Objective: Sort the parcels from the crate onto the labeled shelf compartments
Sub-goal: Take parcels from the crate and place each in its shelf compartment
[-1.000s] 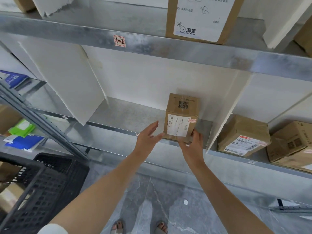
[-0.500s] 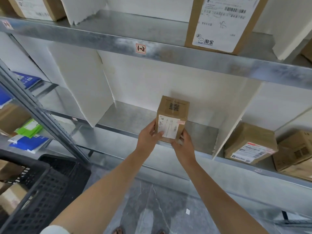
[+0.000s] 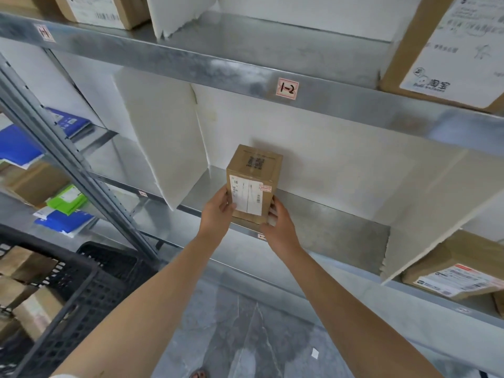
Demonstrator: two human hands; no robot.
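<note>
Nearest the camera lies a grey stone floor (image 3: 245,336), with a small white scrap (image 3: 315,353) on it and the tip of a sandalled foot (image 3: 199,374) at the bottom edge. At the lower left stands a black lattice crate (image 3: 90,290), and brown parcels (image 3: 38,309) lie inside it.

Two bare forearms reach up and forward from the person. The left hand (image 3: 215,214) holds the small cardboard parcel (image 3: 253,165) by its left side, the thumb lying across the white shipping label (image 3: 246,197) on its front. The right hand (image 3: 281,227) clasps the lower right corner. Each hand's grip is closed round the parcel, fingers curled against the cardboard.

The parcel stands upright with its base at the front edge of a metal shelf (image 3: 335,227). Whether it already rests its full weight there cannot be told. A small tag (image 3: 261,236) sits on the shelf edge just below it.

The parcel is in the compartment between two white dividers, nearer the left divider (image 3: 163,148) than the right divider (image 3: 436,208). Above, on the front of the upper shelf beam (image 3: 191,58), a red-bordered label (image 3: 287,89) reads "1-2".

Beyond the right divider a flatter brown box (image 3: 458,274) lies in the next compartment. A large box (image 3: 441,50) with a white label stands on the upper shelf at the top right. To the left, past a slanting grey post (image 3: 68,165), blue and green packets (image 3: 65,200) lie on other shelves.
</note>
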